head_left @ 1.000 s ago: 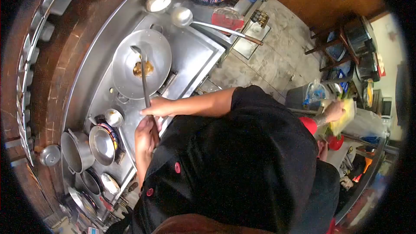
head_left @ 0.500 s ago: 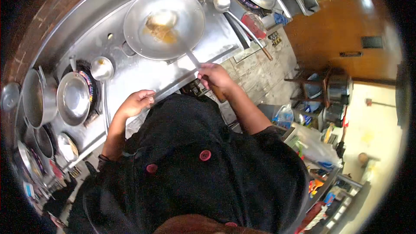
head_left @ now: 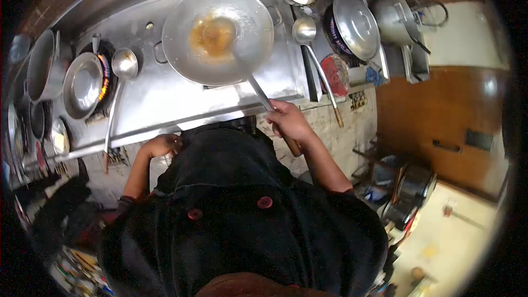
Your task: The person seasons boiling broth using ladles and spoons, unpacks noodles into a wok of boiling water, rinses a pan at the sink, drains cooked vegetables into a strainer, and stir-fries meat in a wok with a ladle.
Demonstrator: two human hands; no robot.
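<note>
A wide metal wok (head_left: 184,58) sits on the steel stove top in front of me, with a pool of brown-yellow liquid (head_left: 204,41) at its bottom. My right hand (head_left: 290,122) is closed around the long handle of a ladle (head_left: 257,89). The ladle's head is down in the liquid, and its wooden handle end sticks out below my fist. My left hand (head_left: 163,145) hangs by the stove's front edge, close to my dark clothing. Its fingers are loosely curled in, with nothing visible in them.
Left of the wok are a second ladle (head_left: 125,65), a pan (head_left: 83,85) over a lit burner and a deep pot (head_left: 44,69). To the right lie another ladle (head_left: 304,31), a red cloth (head_left: 333,75), a lidded pan (head_left: 356,25) over a flame and a pot (head_left: 391,17).
The ladle's head has moved within the wok, and the liquid looks more spread and stirred. My left hand has dropped back and its fingers have curled. The whole view has turned.
</note>
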